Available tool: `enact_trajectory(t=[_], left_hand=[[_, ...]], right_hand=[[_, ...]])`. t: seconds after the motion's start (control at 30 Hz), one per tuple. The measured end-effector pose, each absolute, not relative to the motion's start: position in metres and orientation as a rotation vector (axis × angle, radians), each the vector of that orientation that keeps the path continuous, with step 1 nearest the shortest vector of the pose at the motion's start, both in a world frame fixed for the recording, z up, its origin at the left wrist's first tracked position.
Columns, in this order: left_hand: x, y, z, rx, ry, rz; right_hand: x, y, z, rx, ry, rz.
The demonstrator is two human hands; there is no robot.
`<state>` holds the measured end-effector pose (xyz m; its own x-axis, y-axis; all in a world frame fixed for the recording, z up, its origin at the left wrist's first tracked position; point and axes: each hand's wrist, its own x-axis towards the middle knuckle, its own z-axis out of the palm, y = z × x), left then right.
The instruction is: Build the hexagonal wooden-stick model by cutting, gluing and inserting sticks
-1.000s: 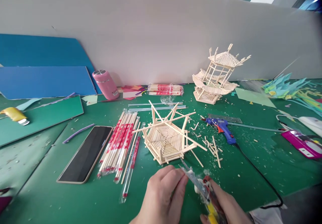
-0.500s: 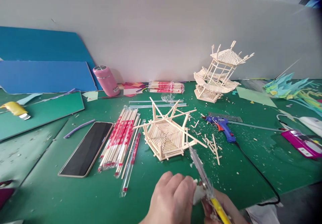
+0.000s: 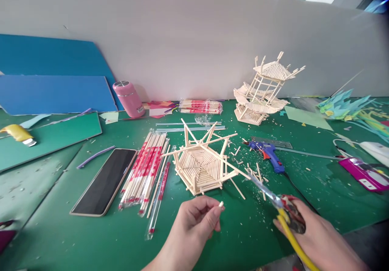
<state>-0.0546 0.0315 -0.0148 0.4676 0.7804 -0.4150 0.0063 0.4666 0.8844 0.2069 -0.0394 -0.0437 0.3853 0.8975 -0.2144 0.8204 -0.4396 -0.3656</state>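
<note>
A: Item one, your left hand (image 3: pixel 194 222)?

B: Your left hand is curled, thumb and forefinger pinched on a short stick piece (image 3: pixel 221 204). It sits just in front of the hexagonal stick frame (image 3: pixel 200 163), not touching it.

A: Item two, your right hand (image 3: pixel 316 234)?

B: Closed around the yellow-and-red handles of the scissors (image 3: pixel 275 200). The blades point toward the hexagonal stick frame, their tip close to a stick jutting from its right side; whether they touch, I cannot tell.

A: Item three, what lies around the frame?

B: Left of it, a row of wrapped chopsticks (image 3: pixel 146 171), then a phone (image 3: pixel 105 181) face up. Right of it, loose stick offcuts (image 3: pixel 257 177) and a blue glue gun (image 3: pixel 269 153) with its cord trailing toward you. Behind the frame, clear glue rods (image 3: pixel 188 127), a second pack of chopsticks (image 3: pixel 200 106) and a pink bottle (image 3: pixel 129 98). Behind and to its right, a finished stick pavilion (image 3: pixel 264 90) stands near the grey wall. All rests on the green mat (image 3: pixel 75 230).
</note>
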Motion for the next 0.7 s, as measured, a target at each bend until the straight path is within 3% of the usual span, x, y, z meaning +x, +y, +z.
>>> enact_trajectory(t=[0.33, 0.7], left_hand=[[-0.054, 0.034, -0.016, 0.556, 0.818, 0.600], [-0.049, 0.029, -0.024, 0.703, 0.861, 0.572]], right_hand=[[0.251, -0.015, -0.064, -2.523, -1.532, 0.350], [0.254, -0.003, -0.068, -2.490, -1.633, 0.201]])
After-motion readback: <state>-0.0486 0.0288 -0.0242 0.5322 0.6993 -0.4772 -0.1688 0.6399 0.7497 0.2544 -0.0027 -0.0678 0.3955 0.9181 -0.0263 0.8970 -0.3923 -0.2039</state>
